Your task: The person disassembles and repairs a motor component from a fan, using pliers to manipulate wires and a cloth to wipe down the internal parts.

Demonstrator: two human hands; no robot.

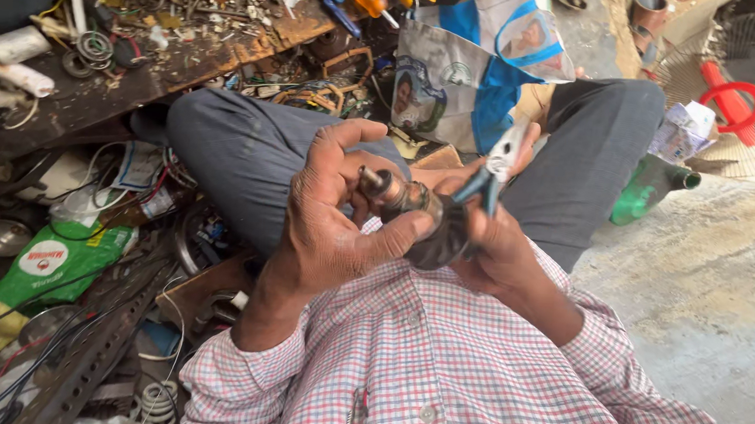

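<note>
two hands (333, 227), one rotor (412, 210), one pliers (493, 171)

clutter of wires (117, 187) and scrap crowds left; knees (241, 156) block front; bare concrete floor (704, 293) open right.

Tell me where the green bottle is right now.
In the head view, the green bottle lies on the concrete floor at right, beside the person's grey-trousered knee and just below the fan grille.

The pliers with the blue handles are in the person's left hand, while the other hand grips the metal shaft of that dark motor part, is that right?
Not quite. The head view shows the pliers in the right hand; the left hand grips the motor part by its shaft.
</note>
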